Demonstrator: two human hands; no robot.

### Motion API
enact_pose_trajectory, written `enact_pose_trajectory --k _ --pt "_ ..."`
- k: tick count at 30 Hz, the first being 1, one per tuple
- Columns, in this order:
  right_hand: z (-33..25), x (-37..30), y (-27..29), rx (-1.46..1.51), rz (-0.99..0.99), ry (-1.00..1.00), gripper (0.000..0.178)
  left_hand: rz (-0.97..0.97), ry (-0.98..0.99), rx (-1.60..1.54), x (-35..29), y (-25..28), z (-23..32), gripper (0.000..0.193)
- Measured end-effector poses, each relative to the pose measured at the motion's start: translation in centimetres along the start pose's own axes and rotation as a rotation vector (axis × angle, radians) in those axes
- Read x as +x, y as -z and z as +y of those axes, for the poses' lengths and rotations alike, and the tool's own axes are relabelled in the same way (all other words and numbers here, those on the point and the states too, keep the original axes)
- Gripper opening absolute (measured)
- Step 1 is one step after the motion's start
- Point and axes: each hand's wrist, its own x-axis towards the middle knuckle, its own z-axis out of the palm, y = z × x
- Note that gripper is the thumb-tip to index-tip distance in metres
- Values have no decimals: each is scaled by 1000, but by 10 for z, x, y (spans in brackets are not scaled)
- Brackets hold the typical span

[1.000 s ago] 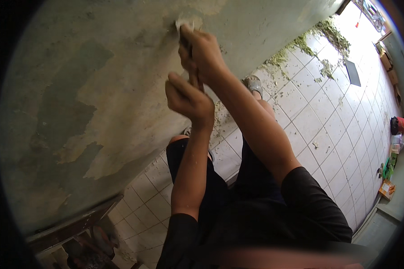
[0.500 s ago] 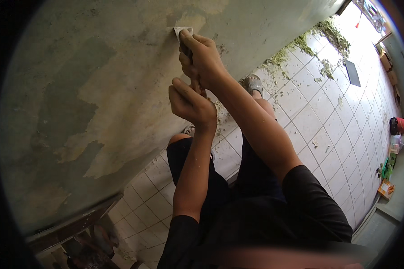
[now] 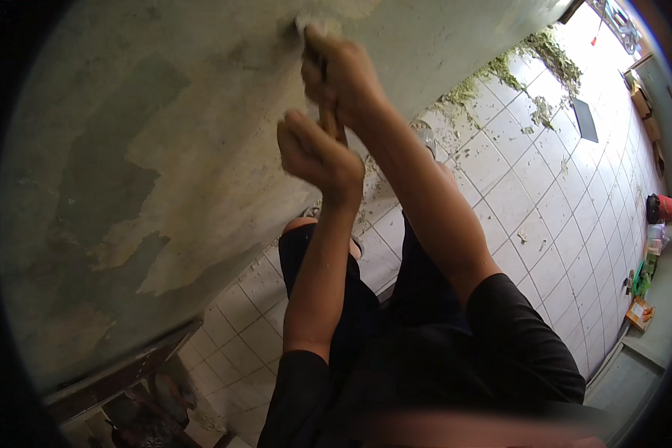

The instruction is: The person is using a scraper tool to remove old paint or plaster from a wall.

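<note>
A scraper [image 3: 302, 23] with a pale blade and a brownish handle is pressed against the patchy, peeling wall [image 3: 209, 97]. High on the tool, my right hand [image 3: 345, 78] is closed around it just behind the blade, the thumb reaching toward the metal. Lower down, my left hand [image 3: 319, 155] is closed around the end of the handle, of which a short length shows between the two hands. Both hands are slightly blurred, and most of the handle is hidden in them. Bare greenish and tan patches cover the wall to the left.
Scraped flakes [image 3: 551, 61] lie heaped along the wall's foot, with bits scattered over the white tiles [image 3: 567, 224]. A dark flat panel [image 3: 586, 121] rests on the floor. At the right stand a red object [image 3: 667, 209] and an orange box [image 3: 640, 313]. Dark wooden furniture [image 3: 119, 373] is at lower left.
The scraper and my right hand have moved up along the wall. My left hand has shifted slightly upward with them, and both grips stay closed.
</note>
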Motion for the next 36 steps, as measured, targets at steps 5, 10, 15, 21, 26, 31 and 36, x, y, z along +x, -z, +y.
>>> enact_pose_trajectory --k 5,10,15,21,26,31,36 --pt "-5 -2 -7 -8 -5 49 35 -54 122 -82 4 0 14 46" --pt "15 -13 -5 -28 -24 -52 33 12 95 -24 -11 10 7 47" --pt "8 -10 -1 11 -112 -34 34 -30 16 90 -6 17 11 47" --pt "20 -4 -5 78 -32 -36 32 -4 122 17 -1 16 4 50" --pt "-11 10 -15 126 -60 193 35 -89 68 55 30 0 20 50" --pt "3 0 -6 -26 -45 29 34 -8 149 -23 6 7 10 48" --pt "4 3 1 -87 21 41 35 11 155 -91 -3 0 19 48"
